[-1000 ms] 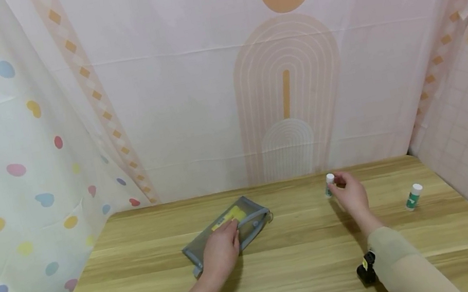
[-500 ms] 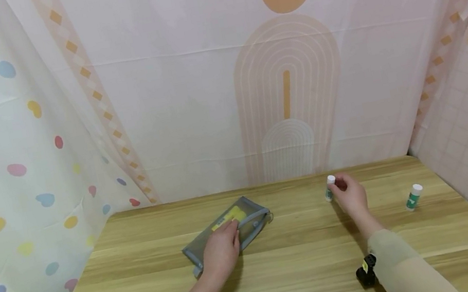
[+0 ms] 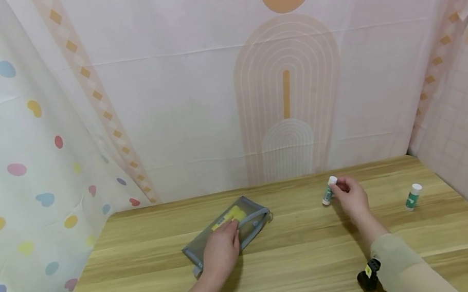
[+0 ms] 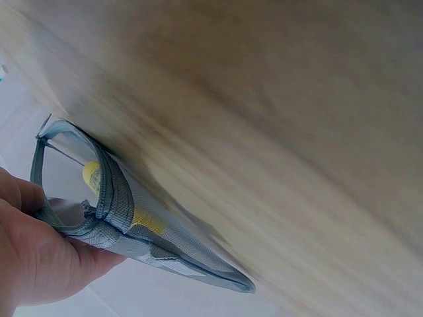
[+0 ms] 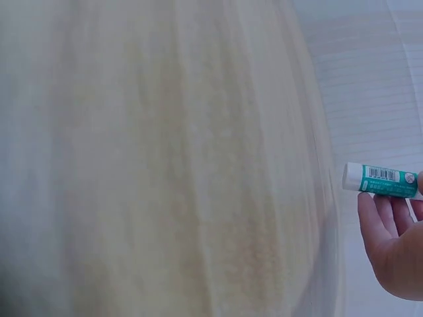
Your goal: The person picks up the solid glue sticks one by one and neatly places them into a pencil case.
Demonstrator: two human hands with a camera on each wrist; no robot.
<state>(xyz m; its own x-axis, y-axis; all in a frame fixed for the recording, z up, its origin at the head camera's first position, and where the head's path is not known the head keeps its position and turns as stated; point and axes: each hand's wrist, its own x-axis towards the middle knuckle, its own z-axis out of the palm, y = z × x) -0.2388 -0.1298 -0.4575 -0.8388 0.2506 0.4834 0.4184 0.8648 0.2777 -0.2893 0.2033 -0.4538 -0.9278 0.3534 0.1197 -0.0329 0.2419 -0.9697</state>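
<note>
My left hand [image 3: 220,250] grips a grey mesh zip pouch [image 3: 246,205] left of the table's middle. In the left wrist view its thumb and fingers pinch the edge of the pouch's gaping mouth [image 4: 109,198]. Something yellow [image 4: 149,221] shows through the mesh inside. Towards the back right, my right hand [image 3: 353,198] holds a green and white glue stick [image 3: 329,193] between thumb and fingertips. The stick tilts, its white cap up towards the hand. A barcode label on the glue stick [image 5: 386,179] faces the right wrist camera.
A second glue stick [image 3: 414,197], green with a white cap, stands on the wooden table [image 3: 301,259] to the right of my right hand. A black wrist camera [image 3: 369,277] sits at my right sleeve. Patterned curtains [image 3: 190,112] hang behind the table and at both sides.
The glue stick in my right hand has come slightly nearer and tilted, its lower end swinging left. My left hand and the pouch have stayed in place.
</note>
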